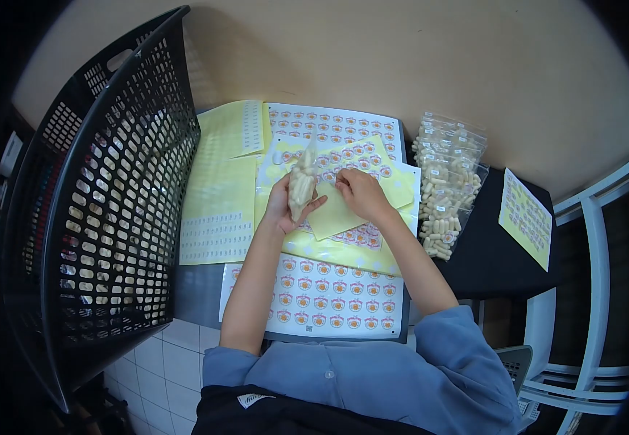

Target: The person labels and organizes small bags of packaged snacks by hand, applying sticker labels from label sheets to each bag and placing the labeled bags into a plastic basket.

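Observation:
Upright in my left hand (285,205) is a clear plastic bag (303,181) of pale, capsule-shaped pieces, with my fingers and thumb around its lower part. To its right, my right hand (358,193) is over a yellow sticker sheet (336,210), its fingers curled together; anything between the fingertips is too small to make out. Round pink-and-orange stickers cover parts of this sheet and the white sheets (340,297) beneath and in front. Left of my hands lie yellow sheets (216,196) with rows of small labels.
A tall black perforated basket (122,181) stands at the left. Several filled bags (445,174) overlap in a column at the right, beside a black-covered surface (474,250) with another sticker sheet (526,217). A wall (314,58) rises behind the table; a white metal frame (596,239) is far right.

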A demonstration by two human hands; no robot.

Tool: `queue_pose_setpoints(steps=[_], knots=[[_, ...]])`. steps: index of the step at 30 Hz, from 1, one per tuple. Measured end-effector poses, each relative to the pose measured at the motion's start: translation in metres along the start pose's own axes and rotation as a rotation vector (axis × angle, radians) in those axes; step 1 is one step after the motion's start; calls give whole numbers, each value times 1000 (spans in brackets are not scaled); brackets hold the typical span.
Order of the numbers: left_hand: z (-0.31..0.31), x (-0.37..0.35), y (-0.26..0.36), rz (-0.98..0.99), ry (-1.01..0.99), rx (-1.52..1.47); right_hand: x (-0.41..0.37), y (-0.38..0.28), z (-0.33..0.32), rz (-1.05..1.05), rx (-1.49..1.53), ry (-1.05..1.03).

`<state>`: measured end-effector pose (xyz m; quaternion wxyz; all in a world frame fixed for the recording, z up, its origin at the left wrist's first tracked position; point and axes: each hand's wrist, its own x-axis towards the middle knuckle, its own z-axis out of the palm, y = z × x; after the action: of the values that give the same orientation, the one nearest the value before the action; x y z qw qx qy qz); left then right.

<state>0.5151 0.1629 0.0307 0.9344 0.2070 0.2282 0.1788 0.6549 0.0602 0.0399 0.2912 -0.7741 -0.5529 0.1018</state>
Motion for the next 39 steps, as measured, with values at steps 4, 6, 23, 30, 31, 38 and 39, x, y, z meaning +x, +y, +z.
queue_pose_setpoints(steps=[4,6,23,30,31,38,39], knots=[[1,-1,1,-2,10,1,7,7,-1,-12,17,-78],[2,-1,0,-1,13,-1,10,8,-2,-28,20,-103],[5,1,-1,88,-70,209,9,6,-21,207,364,-243],[60,-55,11,353,-147,411,-14,-4,-29,79,675,496],[63,-60,10,357,-148,413,-21,-19,-36,75,677,497],[79,-100,-4,607,-233,631,-67,-92,-69,-571,3,874],[80,-104,-7,649,-227,638,-71,-96,-66,-592,-3,832]])
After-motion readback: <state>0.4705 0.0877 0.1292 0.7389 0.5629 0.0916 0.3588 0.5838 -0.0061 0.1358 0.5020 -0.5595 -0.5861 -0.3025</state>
